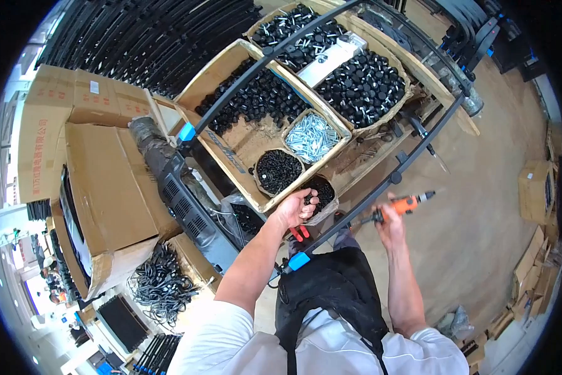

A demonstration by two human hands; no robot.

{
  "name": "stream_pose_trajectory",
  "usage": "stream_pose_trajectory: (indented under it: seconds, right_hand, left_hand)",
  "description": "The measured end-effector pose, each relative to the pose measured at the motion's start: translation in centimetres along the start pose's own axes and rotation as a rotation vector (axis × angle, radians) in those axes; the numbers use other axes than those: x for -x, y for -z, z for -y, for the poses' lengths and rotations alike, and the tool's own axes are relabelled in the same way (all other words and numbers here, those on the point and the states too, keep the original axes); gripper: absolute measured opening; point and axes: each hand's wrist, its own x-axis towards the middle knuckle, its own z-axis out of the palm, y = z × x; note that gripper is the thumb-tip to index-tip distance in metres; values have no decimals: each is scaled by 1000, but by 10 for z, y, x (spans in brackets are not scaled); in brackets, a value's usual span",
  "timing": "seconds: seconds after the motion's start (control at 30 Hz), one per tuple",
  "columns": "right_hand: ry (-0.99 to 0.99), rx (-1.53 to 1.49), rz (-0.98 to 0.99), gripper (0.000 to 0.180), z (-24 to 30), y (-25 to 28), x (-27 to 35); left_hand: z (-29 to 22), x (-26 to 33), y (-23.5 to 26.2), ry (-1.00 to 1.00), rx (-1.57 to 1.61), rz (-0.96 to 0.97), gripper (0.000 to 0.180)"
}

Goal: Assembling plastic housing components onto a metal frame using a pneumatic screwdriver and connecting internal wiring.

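My left hand (pixel 298 208) is over a round tub of small black screws (pixel 321 190), its fingers curled in. Whatever it may hold is hidden. My right hand (pixel 391 225) grips an orange and black power screwdriver (pixel 406 204), its nose pointing right. A black tubular frame (pixel 356 210) with blue corner pieces (pixel 299 260) lies across the bench in front of me. Beneath it, a cardboard box (pixel 187 100) holds black caps (pixel 262 94), a smaller box of silver screws (pixel 312 137) and another tub of black screws (pixel 279 172).
Beyond sit cartons of black knobs with bolts (pixel 362 87). At left are large cardboard boxes (pixel 115 181), a grey machine housing (pixel 190 203) and a heap of black cords (pixel 162 281). Red-handled pliers (pixel 299 233) hang near my left wrist. A carton (pixel 536 190) stands on the floor at right.
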Motion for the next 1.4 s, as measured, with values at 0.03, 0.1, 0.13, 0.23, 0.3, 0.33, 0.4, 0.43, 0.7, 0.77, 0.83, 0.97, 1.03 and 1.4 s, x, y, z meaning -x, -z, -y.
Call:
stream_pose_trajectory:
  seconds: [0.03, 0.1, 0.13, 0.23, 0.3, 0.33, 0.4, 0.43, 0.7, 0.77, 0.83, 0.97, 1.03, 1.4]
  right_hand:
    - [51, 67, -3, 68, 6, -13, 20]
    - [128, 60, 8, 64, 29, -35, 64]
    - [207, 43, 3, 61, 42, -42, 86]
    - [443, 467, 77, 56, 87, -67, 138]
    - [633, 707, 240, 63, 111, -58, 140]
    - [711, 875, 354, 65, 132, -74, 145]
    - [718, 982, 418, 70, 151, -105, 151]
    - [739, 994, 476, 70, 151, -119, 148]
    - [692, 717, 918, 61, 123, -231, 135]
    - [698, 729, 1067, 60, 108, -260, 134]
    - [677, 750, 1155, 60, 88, -287, 134]
    - [668, 830, 1304, 61, 44, -334, 143]
    - [579, 875, 1314, 60, 23, -353, 146]
    - [561, 1190, 1349, 55, -50, -432, 157]
  left_hand:
    - [-3, 2, -7, -40, -85, -116, 30]
    - [10, -10, -32, -83, -161, -219, 28]
    - [23, -23, -62, -175, -308, -489, 26]
    - [46, -23, -109, -338, -500, -719, 25]
    - [57, -15, -126, -361, -596, -672, 26]
    - [61, -11, -134, -361, -599, -660, 26]
    - [79, -5, -144, -455, -635, -664, 27]
    - [86, -3, -146, -513, -638, -657, 28]
    - [146, 28, -180, -957, -463, -576, 23]
    - [158, 38, -186, -1065, -399, -587, 23]
    - [166, 53, -205, -1150, -338, -597, 22]
    - [174, 96, -219, -1253, -73, -640, 20]
    - [171, 118, -213, -1332, 10, -484, 21]
    - [139, 183, -190, -1386, 300, -261, 23]
